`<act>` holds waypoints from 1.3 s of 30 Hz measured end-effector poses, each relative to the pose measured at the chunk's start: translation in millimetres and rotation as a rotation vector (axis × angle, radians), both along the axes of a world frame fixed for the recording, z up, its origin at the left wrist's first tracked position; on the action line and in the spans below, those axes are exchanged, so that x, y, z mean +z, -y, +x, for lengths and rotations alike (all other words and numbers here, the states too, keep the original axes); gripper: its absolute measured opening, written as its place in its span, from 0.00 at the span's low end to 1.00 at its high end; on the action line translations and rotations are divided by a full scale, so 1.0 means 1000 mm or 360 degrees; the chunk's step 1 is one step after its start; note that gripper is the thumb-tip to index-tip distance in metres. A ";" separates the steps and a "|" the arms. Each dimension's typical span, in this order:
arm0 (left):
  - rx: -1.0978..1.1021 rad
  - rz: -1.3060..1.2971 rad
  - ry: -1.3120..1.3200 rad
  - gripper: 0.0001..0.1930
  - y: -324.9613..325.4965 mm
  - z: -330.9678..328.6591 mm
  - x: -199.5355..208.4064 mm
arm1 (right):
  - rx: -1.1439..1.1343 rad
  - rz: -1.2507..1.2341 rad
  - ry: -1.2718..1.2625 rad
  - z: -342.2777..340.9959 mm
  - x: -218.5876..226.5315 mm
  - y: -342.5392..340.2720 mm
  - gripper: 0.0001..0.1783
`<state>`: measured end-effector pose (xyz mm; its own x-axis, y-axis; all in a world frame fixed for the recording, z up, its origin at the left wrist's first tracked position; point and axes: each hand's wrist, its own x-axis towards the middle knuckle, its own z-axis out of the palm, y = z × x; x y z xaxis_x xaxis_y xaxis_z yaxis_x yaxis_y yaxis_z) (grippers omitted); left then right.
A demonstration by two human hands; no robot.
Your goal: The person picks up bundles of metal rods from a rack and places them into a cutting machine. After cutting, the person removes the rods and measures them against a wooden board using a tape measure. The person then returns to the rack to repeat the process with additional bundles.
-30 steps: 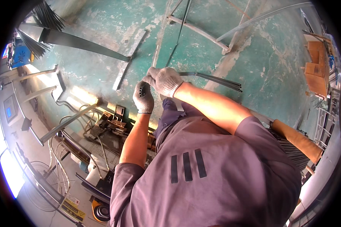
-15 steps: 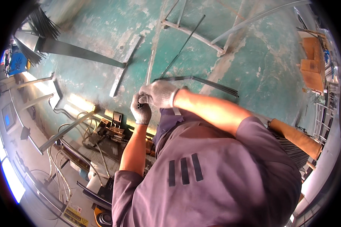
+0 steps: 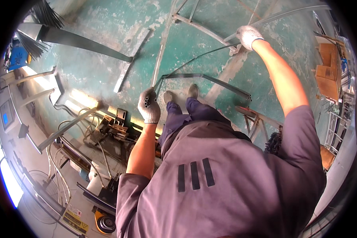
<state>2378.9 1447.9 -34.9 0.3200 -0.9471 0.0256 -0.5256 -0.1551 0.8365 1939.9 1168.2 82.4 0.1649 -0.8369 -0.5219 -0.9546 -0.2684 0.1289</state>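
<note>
My left hand (image 3: 149, 106), in a pale knitted glove, is closed around a bundle of thin dark metal tubes (image 3: 183, 75) with their round open ends facing me. Beyond the hand the bundle runs away from me, then bends to the right and ends over the floor. One single tube (image 3: 204, 55) leaves the bundle and curves up to the right. At its far end my right hand (image 3: 248, 37), gloved as well and with its arm stretched out, is closed on it.
Steel frames (image 3: 204, 29) stand ahead on the green floor, with a long grey beam (image 3: 87, 50) to the left. Tools and blocks fill a machine bench (image 3: 119, 129) at lower left. Cardboard boxes (image 3: 327, 75) are at the right. A trestle (image 3: 260, 121) stands by my right side.
My right hand has left my left hand and reached far out to the right, taking hold of the single tube's far end. That tube has swung right and now curves.
</note>
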 end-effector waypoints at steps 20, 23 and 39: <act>0.0198 0.0014 -0.0418 0.06 0.026 -0.004 -0.017 | -0.0539 0.0168 0.0059 -0.113 -0.031 -0.078 0.18; 0.0183 -0.0019 -0.0389 0.07 0.024 -0.005 -0.017 | -0.0597 0.0142 0.0036 -0.135 -0.052 -0.092 0.17; 0.0135 -0.0018 -0.0287 0.11 0.033 -0.001 -0.026 | -0.0624 0.0271 -0.0065 -0.064 -0.065 -0.162 0.17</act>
<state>2377.5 1414.9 -60.4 0.3990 -0.9165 -0.0287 -0.3525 -0.1822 0.9179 1876.3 1329.9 17.5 -0.1723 -0.7333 -0.6577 -0.9837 0.0931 0.1539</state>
